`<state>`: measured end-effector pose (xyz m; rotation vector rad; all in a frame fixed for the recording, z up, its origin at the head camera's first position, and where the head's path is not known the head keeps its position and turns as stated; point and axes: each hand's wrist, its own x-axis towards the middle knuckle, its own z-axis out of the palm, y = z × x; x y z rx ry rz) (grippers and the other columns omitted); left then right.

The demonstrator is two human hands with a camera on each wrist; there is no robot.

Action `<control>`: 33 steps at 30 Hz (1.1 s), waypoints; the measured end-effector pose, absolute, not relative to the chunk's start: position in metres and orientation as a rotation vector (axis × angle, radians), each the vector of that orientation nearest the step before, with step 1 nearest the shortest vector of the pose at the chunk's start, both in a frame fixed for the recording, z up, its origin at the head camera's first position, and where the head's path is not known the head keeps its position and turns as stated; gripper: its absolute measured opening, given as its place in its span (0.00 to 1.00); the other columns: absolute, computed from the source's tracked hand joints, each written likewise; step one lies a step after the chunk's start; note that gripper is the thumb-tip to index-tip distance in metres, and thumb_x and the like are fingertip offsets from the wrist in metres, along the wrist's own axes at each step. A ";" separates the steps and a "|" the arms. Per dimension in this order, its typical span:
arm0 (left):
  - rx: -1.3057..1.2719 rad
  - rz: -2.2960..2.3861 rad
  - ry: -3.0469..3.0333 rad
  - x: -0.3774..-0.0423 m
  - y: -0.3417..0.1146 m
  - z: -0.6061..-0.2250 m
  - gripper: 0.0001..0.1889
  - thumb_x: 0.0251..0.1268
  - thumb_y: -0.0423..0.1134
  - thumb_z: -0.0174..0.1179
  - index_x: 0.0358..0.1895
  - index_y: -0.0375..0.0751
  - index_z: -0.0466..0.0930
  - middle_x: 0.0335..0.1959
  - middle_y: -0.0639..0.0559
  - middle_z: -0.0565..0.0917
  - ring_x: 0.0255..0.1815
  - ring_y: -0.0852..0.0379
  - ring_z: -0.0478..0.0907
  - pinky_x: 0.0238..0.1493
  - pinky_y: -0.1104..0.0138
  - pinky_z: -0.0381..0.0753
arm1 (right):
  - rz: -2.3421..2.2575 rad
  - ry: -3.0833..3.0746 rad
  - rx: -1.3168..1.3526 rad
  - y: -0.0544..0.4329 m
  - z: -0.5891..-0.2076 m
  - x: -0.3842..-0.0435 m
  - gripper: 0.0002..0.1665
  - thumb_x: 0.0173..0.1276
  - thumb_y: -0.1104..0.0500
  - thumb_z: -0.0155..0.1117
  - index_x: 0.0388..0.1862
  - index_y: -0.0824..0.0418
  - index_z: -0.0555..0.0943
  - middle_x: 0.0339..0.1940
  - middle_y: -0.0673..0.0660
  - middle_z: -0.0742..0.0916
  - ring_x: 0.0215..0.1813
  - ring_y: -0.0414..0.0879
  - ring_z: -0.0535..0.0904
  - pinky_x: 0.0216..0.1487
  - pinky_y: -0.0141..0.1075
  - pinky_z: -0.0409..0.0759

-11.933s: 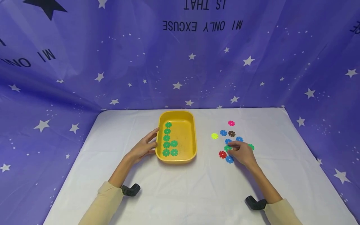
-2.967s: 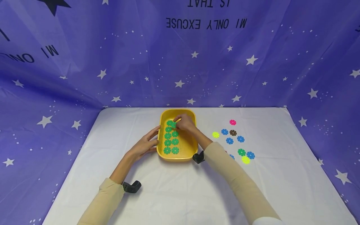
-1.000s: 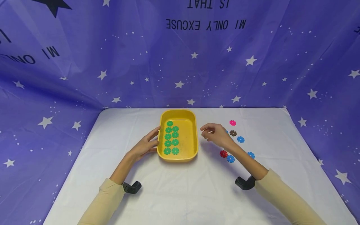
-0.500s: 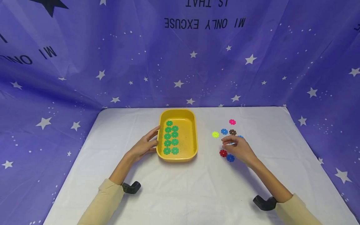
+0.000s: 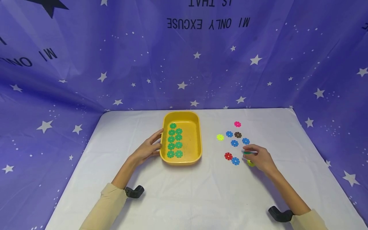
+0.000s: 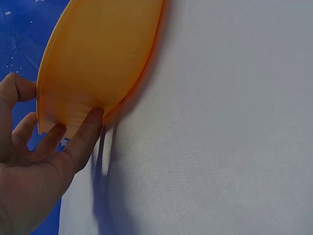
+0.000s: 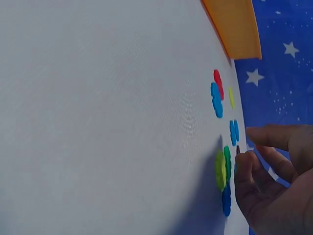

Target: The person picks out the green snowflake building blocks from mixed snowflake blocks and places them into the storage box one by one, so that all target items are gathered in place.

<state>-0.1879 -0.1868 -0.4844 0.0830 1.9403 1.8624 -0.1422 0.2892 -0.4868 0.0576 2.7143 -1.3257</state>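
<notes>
My left hand (image 5: 146,149) rests with spread fingers against the left side of a yellow tray (image 5: 192,159); in the left wrist view its fingertips (image 6: 98,113) press the outer wall. Green notched snowflake discs (image 5: 171,154) lie flat in the tray in two columns. To the right, my right hand (image 5: 260,158) reaches over loose discs, thumb and index finger apart on either side of a green disc (image 5: 247,152). In the right wrist view that green disc (image 7: 227,164) lies against a yellow-green disc (image 7: 221,171), with a blue disc (image 7: 226,200) beside them.
Other loose discs lie on the white table: red (image 5: 228,156), blue (image 5: 235,161), brown (image 5: 238,134), pink (image 5: 237,124) and yellow (image 5: 220,137). A star-patterned purple cloth (image 5: 184,64) hangs behind and at both sides.
More green discs lie in the tray than in the oldest frame. My right hand has gone from the tray back to the loose discs, lately shifting further right. My left hand stays at the tray.
</notes>
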 end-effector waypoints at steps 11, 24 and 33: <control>0.102 1.862 1.942 -0.188 -0.187 -0.478 0.42 0.67 0.29 0.52 0.82 0.53 0.48 0.81 0.44 0.46 0.67 0.36 0.68 0.58 0.54 0.80 | -1.291 2.762 0.129 0.313 -0.493 -0.130 0.25 0.67 0.60 0.68 0.61 0.68 0.79 0.53 0.66 0.84 0.45 0.51 0.78 0.40 0.34 0.79; 0.095 1.864 1.944 -0.187 -0.187 -0.484 0.41 0.66 0.29 0.53 0.81 0.55 0.49 0.81 0.45 0.47 0.67 0.36 0.68 0.58 0.54 0.80 | -1.162 2.819 0.189 0.306 -0.501 -0.145 0.25 0.65 0.56 0.70 0.57 0.67 0.81 0.37 0.56 0.78 0.44 0.54 0.71 0.41 0.43 0.68; 0.083 1.845 1.957 -0.187 -0.187 -0.484 0.41 0.67 0.30 0.54 0.81 0.56 0.49 0.81 0.45 0.48 0.66 0.37 0.70 0.57 0.55 0.80 | -1.105 2.791 0.204 0.302 -0.498 -0.148 0.20 0.64 0.59 0.70 0.51 0.69 0.82 0.37 0.58 0.78 0.42 0.55 0.71 0.37 0.40 0.70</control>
